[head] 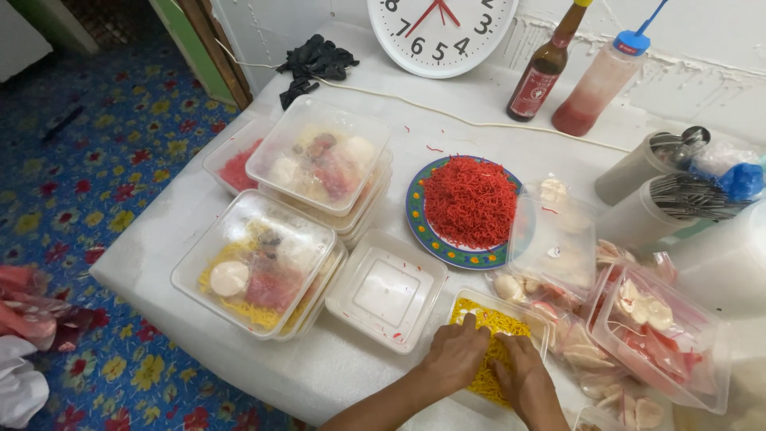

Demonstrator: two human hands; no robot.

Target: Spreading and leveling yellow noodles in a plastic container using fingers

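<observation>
My left hand (pixel 456 353) and my right hand (pixel 520 373) press side by side, fingers spread, into yellow shredded food (pixel 501 323) inside a clear plastic container (pixel 471 300) at the table's near edge. An empty clear lid (pixel 386 290) lies just left of that container. Behind it sits a patterned plate (pixel 421 227) heaped with red shredded food (pixel 469 199). Two stacks of filled, lidded clear boxes stand to the left, one stack (pixel 257 263) nearer and one stack (pixel 323 160) farther back.
Open tubs of white and red sliced pieces (pixel 656 335) crowd the right side. Two tubs of spoons (pixel 666 199), a dark bottle (pixel 542 68) and a squeeze bottle (pixel 590 84) stand at the back, beside a wall clock (pixel 441 32) and black gloves (pixel 313 64). The floor (pixel 104 160) has a floral pattern.
</observation>
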